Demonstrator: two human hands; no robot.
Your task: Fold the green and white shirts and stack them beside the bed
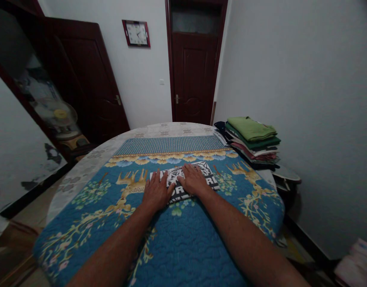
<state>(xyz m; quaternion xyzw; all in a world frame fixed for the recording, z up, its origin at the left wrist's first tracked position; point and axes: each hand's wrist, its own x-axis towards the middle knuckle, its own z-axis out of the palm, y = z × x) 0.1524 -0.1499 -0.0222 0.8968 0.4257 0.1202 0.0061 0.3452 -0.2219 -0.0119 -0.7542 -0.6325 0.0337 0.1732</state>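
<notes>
A folded black-and-white printed garment [205, 169] with large lettering lies flat on the blue quilted cover [195, 235] spread over the table. My left hand [157, 190] rests on its left end, fingers stretched out and pointing away from me. On the middle of the garment lies my right hand [193, 180], palm down, with its fingers extended. Both thumbs point inward, close to each other. Parts of the garment are hidden under the two hands.
A stack of folded clothes [252, 139], light green on top, stands at the table's back right. The round table's patterned white cloth [71, 187] shows along the left. A fan [59, 115] stands by the open door [81, 71]. A white wall [299, 79] runs along the right.
</notes>
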